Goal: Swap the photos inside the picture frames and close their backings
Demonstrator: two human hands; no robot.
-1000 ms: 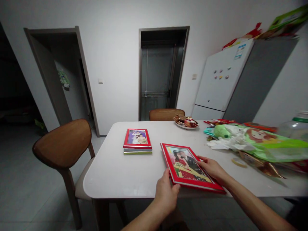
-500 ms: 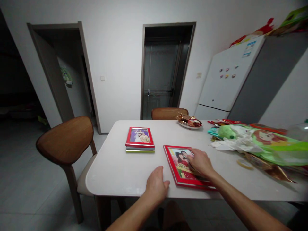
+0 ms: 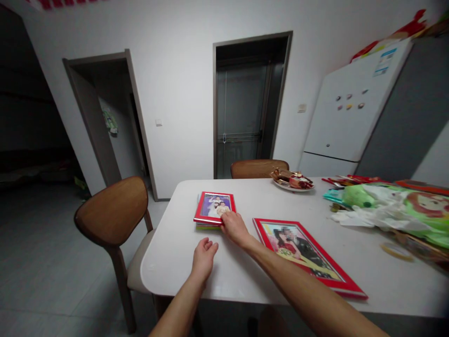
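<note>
My right hand (image 3: 235, 228) grips the near right corner of a small red picture frame (image 3: 197, 217), fingers on its edge. That frame lies on top of a stack, slightly askew, with a yellow-green edge (image 3: 206, 228) showing below. My left hand (image 3: 204, 257) hovers just in front of the stack, fingers loosely curled and thumb apart, holding nothing. A larger red picture frame (image 3: 342, 279) lies face up on the white table (image 3: 175, 262), under my right forearm, which hides part of it.
Behind the frames stands a plate (image 3: 293, 182) of wrapped items. To the right lie a green plush bag (image 3: 361, 196), crumpled white tissue (image 3: 361, 215) and a tape roll (image 3: 396, 251). Wooden chairs stand at the left (image 3: 112, 210) and far side (image 3: 259, 167).
My right hand has left the large frame and moved left onto the small red frame, which now sits askew on its stack. My left hand has shifted left, and the view has turned slightly.
</note>
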